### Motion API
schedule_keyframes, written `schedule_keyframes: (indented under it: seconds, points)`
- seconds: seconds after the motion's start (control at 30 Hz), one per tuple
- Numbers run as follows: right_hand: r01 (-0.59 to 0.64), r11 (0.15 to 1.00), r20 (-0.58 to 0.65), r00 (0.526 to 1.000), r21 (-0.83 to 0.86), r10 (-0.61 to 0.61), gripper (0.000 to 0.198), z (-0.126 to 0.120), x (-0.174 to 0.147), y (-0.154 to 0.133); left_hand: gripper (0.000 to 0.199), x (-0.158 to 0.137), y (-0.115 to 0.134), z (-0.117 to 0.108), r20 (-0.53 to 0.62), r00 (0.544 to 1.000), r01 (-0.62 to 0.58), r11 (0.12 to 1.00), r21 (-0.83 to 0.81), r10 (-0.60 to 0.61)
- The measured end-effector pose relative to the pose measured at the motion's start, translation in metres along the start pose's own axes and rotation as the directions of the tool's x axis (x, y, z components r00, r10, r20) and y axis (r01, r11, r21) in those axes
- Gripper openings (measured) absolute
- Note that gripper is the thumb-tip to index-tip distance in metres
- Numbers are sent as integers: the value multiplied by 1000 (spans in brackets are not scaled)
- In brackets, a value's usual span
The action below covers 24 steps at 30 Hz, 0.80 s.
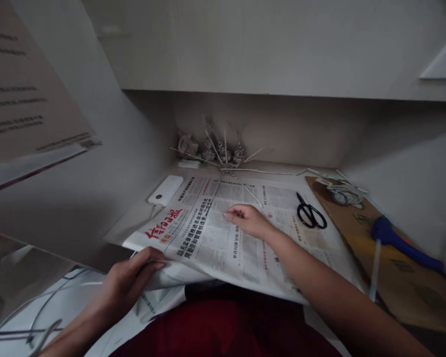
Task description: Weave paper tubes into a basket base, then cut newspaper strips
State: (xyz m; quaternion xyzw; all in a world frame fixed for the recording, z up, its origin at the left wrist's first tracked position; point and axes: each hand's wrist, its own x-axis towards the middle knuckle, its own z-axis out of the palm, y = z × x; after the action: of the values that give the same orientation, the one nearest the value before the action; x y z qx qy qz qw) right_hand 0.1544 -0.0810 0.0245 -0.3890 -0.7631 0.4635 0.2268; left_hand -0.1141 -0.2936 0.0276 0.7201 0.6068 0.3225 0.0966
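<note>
A newspaper point(219, 248) with a red masthead lies spread over the desk, its front edge hanging toward my body. My left hand point(136, 272) pinches the near left edge of the newspaper between thumb and fingers. Over the middle of the page, my right hand point(247, 219) has its fingers curled together; whatever they hold, if anything, is hidden. Just beyond that hand, several thin rolled paper sticks point(243, 186) cross and fan out in a star shape. Black-handled scissors point(311, 216) rest on the newspaper to the right.
A blue glue gun point(405, 245) with a glue stick lies on a cardboard sheet point(401, 282) at the right, near a clear tape roll point(344, 196). Several small woven pieces point(223, 151) stand by the back wall. A white device point(166, 190) sits at the left; a cabinet point(267, 49) overhangs the desk.
</note>
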Motion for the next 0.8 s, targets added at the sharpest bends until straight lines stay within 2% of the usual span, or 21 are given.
schedule_keyframes:
  seconds: [0.03, 0.1, 0.17, 0.23, 0.27, 0.37, 0.4, 0.47, 0.57, 0.63, 0.7, 0.77, 0.8]
  points:
    - [29, 998, 99, 995, 55, -34, 32, 1, -6, -8, 15, 8, 3, -2, -1, 1000, -15, 1000, -27, 15]
    - [89, 989, 300, 946, 115, -120, 47, 8, -20, -24, 14, 22, 10, 0, 2, 999, -32, 997, -64, 32]
    - [167, 981, 413, 890, 97, -192, 60, 20, -32, -37, 13, 28, 16, 7, 7, 999, -33, 996, -88, 34]
    - [316, 949, 432, 859, -21, -276, 61, 35, -39, -43, 12, 31, 20, 13, -2, 999, -39, 994, -105, 39]
    - [400, 912, 423, 845, -91, -328, 56, 43, -41, -43, 12, 31, 22, 15, -14, 999, -45, 993, -109, 44]
    - [531, 818, 392, 817, -222, -423, 26, 60, -41, -40, 13, 31, 24, 16, -54, 997, -55, 993, -107, 49]
    - [527, 815, 376, 825, -242, -422, 20, 63, -41, -39, 13, 30, 23, 14, -79, 996, -52, 993, -108, 44]
    - [468, 846, 329, 865, -257, -379, 22, 63, -41, -38, 14, 25, 20, 9, -180, 983, -50, 990, -131, 26]
    - [292, 925, 254, 940, -244, -230, 33, 57, -45, -39, 21, 8, 8, 0, -399, 917, -65, 980, -185, -14]
    - [201, 954, 225, 963, -222, -150, 38, 52, -48, -41, 25, -8, -5, -1, -468, 881, -14, 986, -168, -68]
    - [177, 963, 220, 967, -203, -131, 38, 48, -52, -44, 27, -27, -22, 7, -444, 887, 84, 990, -110, -124]
    - [186, 966, 241, 960, -181, -139, 37, 46, -58, -46, 26, -44, -43, 24, -338, 906, 250, 967, -58, -255]
    - [194, 967, 260, 954, -163, -148, 36, 46, -61, -47, 28, -52, -55, 35, -283, 888, 359, 931, -63, -362]
